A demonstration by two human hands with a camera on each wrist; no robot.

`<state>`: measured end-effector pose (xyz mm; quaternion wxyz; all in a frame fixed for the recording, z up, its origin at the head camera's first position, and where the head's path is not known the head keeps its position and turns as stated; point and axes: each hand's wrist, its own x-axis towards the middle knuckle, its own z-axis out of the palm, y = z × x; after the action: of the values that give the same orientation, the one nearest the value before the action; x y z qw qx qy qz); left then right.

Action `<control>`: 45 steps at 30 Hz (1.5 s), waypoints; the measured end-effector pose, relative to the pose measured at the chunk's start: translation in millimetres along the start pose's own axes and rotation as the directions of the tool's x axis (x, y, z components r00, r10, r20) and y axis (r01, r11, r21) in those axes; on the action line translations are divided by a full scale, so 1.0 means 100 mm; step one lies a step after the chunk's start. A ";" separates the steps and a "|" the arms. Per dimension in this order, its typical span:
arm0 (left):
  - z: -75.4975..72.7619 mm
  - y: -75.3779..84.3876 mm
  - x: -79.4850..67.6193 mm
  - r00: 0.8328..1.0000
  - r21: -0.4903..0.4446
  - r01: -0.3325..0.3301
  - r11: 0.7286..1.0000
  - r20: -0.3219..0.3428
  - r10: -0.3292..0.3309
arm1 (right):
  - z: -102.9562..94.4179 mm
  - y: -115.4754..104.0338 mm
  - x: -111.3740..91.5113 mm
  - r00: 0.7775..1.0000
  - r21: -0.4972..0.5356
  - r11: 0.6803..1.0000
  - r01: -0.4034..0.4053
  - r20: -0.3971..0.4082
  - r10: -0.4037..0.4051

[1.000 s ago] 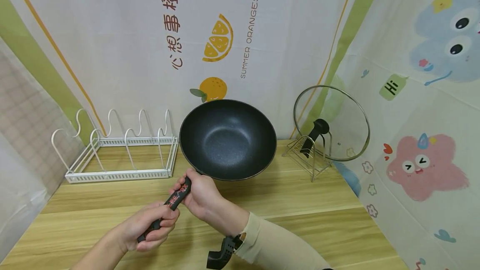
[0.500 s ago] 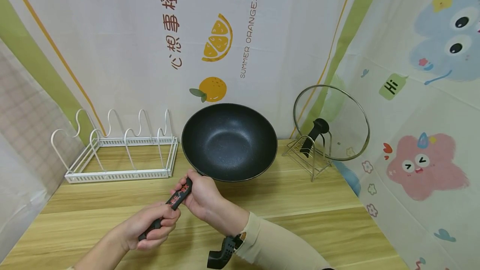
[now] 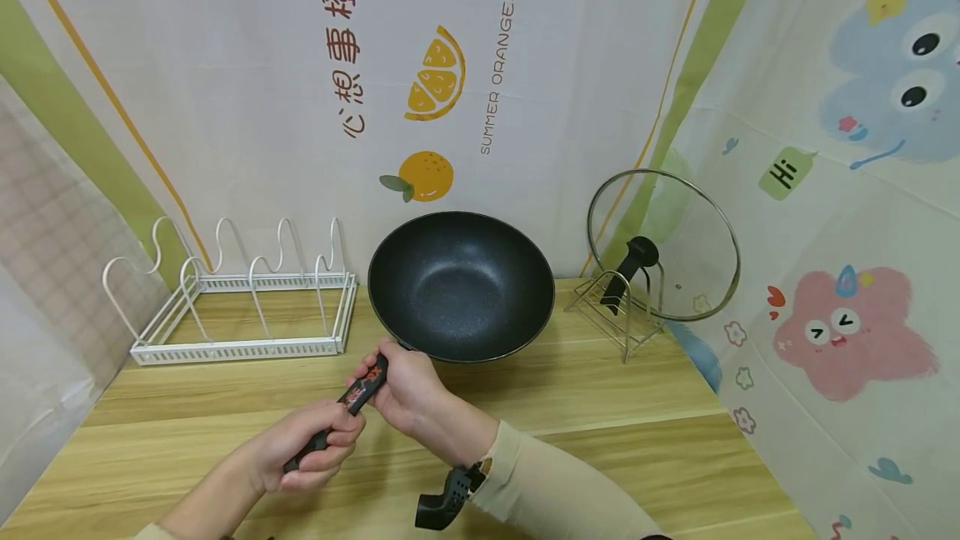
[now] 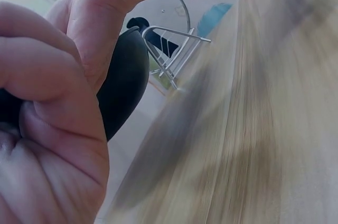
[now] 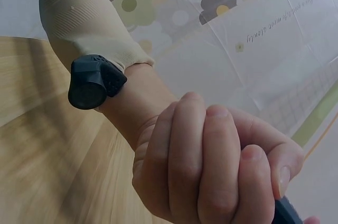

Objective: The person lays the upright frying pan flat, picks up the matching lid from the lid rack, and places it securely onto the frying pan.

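Hands first: your left hand (image 3: 311, 447) wraps the near end of the wok handle (image 3: 352, 402), fingers curled right round it, and your right hand (image 3: 405, 386) grips the same handle further up, close to the bowl, thumb and fingers closed on it. From the right wrist view you see those fingers (image 5: 211, 171) stacked tight over the dark grip, with the beige sleeve (image 5: 79, 18) and the black wrist mount (image 5: 95, 81) behind them.

The wok (image 3: 461, 286) sits over the back middle of the wooden table (image 3: 600, 440), tilted so its black inside faces you. Whether its base touches the wood cannot be told from here.

Compared with a second ago, you have let the wok come down a little: its top rim stood higher against the printed cloth then and now lies lower, just under the orange picture. Both hands have shifted slightly up and to the right along with it, and neither grip has changed.

To the wok's left stands the white wire rack (image 3: 240, 307), apart from it. To its right the glass lid (image 3: 663, 244) leans upright in its metal stand (image 3: 615, 315), also apart; neither has moved.
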<state>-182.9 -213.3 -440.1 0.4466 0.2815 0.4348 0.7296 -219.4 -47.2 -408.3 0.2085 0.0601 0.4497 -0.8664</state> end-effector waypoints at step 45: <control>-0.19 -0.18 0.05 1.000 -0.018 -0.002 1.000 -0.028 0.001 | -0.16 0.12 0.20 0.999 -0.002 1.000 -0.030 -0.030 0.030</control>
<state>-193.2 -212.0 -464.5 0.4424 0.2677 0.4343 0.7376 -234.2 -47.1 -432.5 0.2148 0.0794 0.4529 -0.8617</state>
